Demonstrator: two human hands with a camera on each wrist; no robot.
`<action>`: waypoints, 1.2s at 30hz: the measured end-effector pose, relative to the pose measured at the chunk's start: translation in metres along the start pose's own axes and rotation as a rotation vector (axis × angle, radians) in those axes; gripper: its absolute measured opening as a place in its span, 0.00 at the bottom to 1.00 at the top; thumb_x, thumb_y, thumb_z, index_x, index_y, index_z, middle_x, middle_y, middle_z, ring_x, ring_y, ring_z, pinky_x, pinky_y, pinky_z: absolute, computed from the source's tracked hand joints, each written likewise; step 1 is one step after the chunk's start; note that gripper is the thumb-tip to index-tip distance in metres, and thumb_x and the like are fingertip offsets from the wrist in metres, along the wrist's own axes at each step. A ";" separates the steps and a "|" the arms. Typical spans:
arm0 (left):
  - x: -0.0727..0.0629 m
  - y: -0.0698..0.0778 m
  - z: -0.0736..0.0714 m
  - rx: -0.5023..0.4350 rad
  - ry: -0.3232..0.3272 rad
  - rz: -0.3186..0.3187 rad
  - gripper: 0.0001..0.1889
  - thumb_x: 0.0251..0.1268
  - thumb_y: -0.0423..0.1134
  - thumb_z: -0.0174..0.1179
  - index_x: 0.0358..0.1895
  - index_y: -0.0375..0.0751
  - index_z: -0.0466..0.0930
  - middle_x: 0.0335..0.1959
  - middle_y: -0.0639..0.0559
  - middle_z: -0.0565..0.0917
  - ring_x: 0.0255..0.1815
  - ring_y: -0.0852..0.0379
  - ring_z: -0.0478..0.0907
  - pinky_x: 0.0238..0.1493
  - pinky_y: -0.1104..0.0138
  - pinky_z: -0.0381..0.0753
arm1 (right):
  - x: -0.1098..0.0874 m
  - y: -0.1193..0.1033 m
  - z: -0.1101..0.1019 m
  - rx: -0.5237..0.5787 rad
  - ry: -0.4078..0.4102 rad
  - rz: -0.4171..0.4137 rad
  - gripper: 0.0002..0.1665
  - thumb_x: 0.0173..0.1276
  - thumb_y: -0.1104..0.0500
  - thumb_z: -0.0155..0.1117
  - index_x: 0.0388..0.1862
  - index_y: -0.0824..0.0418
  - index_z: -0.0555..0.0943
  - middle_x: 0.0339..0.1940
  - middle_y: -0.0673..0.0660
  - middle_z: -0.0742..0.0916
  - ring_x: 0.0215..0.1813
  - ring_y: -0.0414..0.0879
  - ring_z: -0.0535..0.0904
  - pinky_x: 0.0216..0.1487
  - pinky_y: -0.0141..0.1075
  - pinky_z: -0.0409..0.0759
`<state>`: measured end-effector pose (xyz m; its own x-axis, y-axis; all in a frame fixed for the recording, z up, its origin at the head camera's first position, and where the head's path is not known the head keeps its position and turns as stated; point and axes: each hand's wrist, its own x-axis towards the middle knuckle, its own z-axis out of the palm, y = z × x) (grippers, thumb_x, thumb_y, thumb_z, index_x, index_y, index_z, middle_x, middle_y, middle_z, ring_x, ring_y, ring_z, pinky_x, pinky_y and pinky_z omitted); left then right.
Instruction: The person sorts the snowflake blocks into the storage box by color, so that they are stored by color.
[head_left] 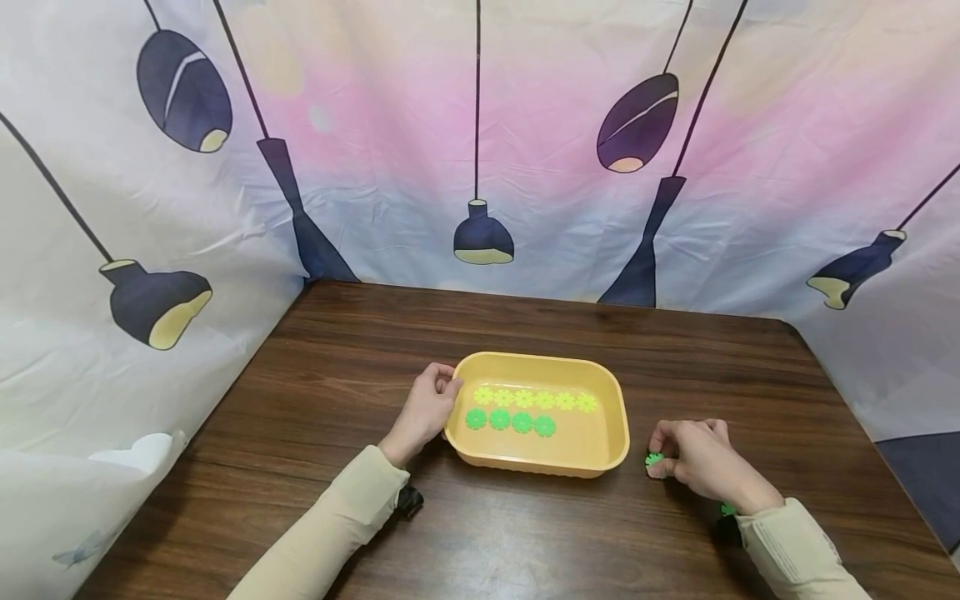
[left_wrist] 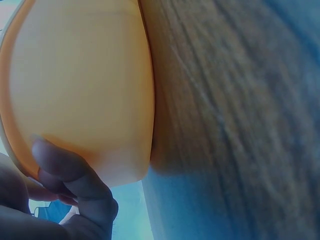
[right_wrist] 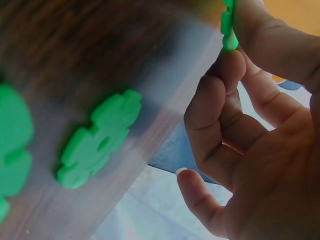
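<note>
A yellow plastic basin (head_left: 540, 458) stands on the table, and my left hand (head_left: 426, 412) grips its left rim. In the left wrist view a fingertip lies on the outer wall of the basin (left_wrist: 85, 85). Inside are a row of yellow flower-shaped discs (head_left: 524, 399) and, nearer me, a row of green flower-shaped discs (head_left: 522, 422). My right hand (head_left: 705, 462), right of the basin, pinches one green flower-shaped disc (head_left: 654, 461) between thumb and fingers. The right wrist view shows that disc (right_wrist: 228, 30) edge-on.
Under the right wrist, a loose green disc (right_wrist: 102, 140) lies on the table, with another green disc (right_wrist: 12, 145) beside it, cut by the frame. The dark wood table (head_left: 360, 333) meets a printed cloth backdrop (head_left: 555, 225) at its back and sides.
</note>
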<state>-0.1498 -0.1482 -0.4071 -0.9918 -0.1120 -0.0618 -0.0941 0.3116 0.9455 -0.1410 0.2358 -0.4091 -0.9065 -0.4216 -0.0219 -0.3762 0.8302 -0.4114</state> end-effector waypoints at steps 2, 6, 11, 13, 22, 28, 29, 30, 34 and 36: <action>0.000 0.000 0.000 -0.001 -0.002 -0.001 0.10 0.74 0.35 0.51 0.51 0.32 0.70 0.26 0.42 0.73 0.12 0.54 0.70 0.08 0.66 0.72 | 0.000 -0.001 -0.001 0.005 -0.005 0.000 0.17 0.48 0.55 0.79 0.25 0.50 0.76 0.18 0.39 0.78 0.26 0.36 0.71 0.50 0.55 0.54; 0.000 0.000 0.000 -0.003 -0.003 0.004 0.10 0.74 0.35 0.51 0.51 0.32 0.70 0.27 0.41 0.73 0.12 0.54 0.70 0.08 0.65 0.72 | 0.000 -0.001 -0.003 0.013 -0.012 -0.002 0.17 0.48 0.55 0.79 0.24 0.50 0.75 0.17 0.39 0.77 0.26 0.38 0.70 0.51 0.55 0.55; 0.001 -0.001 0.000 0.005 -0.003 0.004 0.10 0.75 0.35 0.51 0.51 0.33 0.70 0.28 0.40 0.74 0.13 0.54 0.70 0.08 0.65 0.72 | -0.001 -0.002 -0.005 0.018 -0.022 -0.023 0.16 0.50 0.55 0.78 0.24 0.49 0.75 0.17 0.38 0.78 0.24 0.36 0.70 0.50 0.54 0.56; 0.001 -0.001 0.000 0.009 -0.002 0.004 0.10 0.74 0.35 0.51 0.51 0.33 0.70 0.27 0.40 0.74 0.13 0.53 0.70 0.08 0.66 0.72 | -0.002 -0.002 -0.005 0.018 -0.028 -0.031 0.15 0.51 0.55 0.77 0.25 0.49 0.75 0.17 0.38 0.78 0.23 0.35 0.70 0.49 0.54 0.56; 0.001 -0.001 0.000 0.005 -0.007 0.005 0.10 0.74 0.35 0.52 0.51 0.33 0.70 0.28 0.39 0.74 0.12 0.53 0.70 0.09 0.65 0.72 | -0.002 -0.003 -0.011 0.062 -0.031 -0.036 0.13 0.58 0.59 0.73 0.26 0.51 0.74 0.19 0.38 0.80 0.24 0.33 0.72 0.48 0.51 0.55; 0.000 0.000 -0.001 0.001 -0.002 0.012 0.10 0.74 0.35 0.52 0.50 0.32 0.70 0.26 0.42 0.73 0.12 0.54 0.70 0.08 0.66 0.72 | 0.000 -0.004 -0.017 0.052 0.117 -0.072 0.13 0.57 0.55 0.74 0.27 0.50 0.75 0.18 0.42 0.78 0.22 0.34 0.69 0.47 0.47 0.55; 0.000 -0.001 -0.001 -0.001 -0.003 0.013 0.10 0.74 0.35 0.52 0.50 0.32 0.70 0.26 0.42 0.73 0.12 0.54 0.70 0.08 0.66 0.72 | 0.001 -0.005 -0.018 0.055 0.136 -0.076 0.13 0.58 0.56 0.74 0.27 0.50 0.75 0.18 0.42 0.78 0.22 0.35 0.69 0.48 0.48 0.55; 0.000 -0.001 0.000 0.000 -0.002 0.013 0.10 0.74 0.35 0.52 0.50 0.32 0.70 0.26 0.42 0.72 0.12 0.55 0.70 0.08 0.66 0.72 | 0.001 -0.005 -0.018 0.063 0.155 -0.081 0.13 0.58 0.56 0.74 0.28 0.50 0.75 0.18 0.42 0.78 0.23 0.35 0.69 0.49 0.49 0.56; 0.000 -0.001 0.000 -0.004 -0.005 0.012 0.10 0.74 0.35 0.51 0.51 0.32 0.70 0.26 0.41 0.73 0.12 0.55 0.69 0.08 0.66 0.72 | 0.005 -0.007 -0.019 0.094 0.240 -0.102 0.12 0.59 0.58 0.74 0.28 0.51 0.76 0.18 0.43 0.78 0.22 0.36 0.69 0.53 0.53 0.56; 0.000 -0.001 0.000 -0.003 -0.004 0.011 0.11 0.74 0.36 0.51 0.51 0.32 0.70 0.27 0.41 0.73 0.12 0.56 0.69 0.08 0.66 0.72 | 0.008 -0.009 -0.019 0.109 0.291 -0.118 0.12 0.59 0.59 0.74 0.29 0.51 0.76 0.18 0.42 0.78 0.21 0.36 0.70 0.54 0.54 0.57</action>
<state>-0.1500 -0.1483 -0.4080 -0.9931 -0.1048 -0.0527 -0.0829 0.3097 0.9472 -0.1481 0.2321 -0.3879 -0.8806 -0.3774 0.2866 -0.4732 0.7315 -0.4909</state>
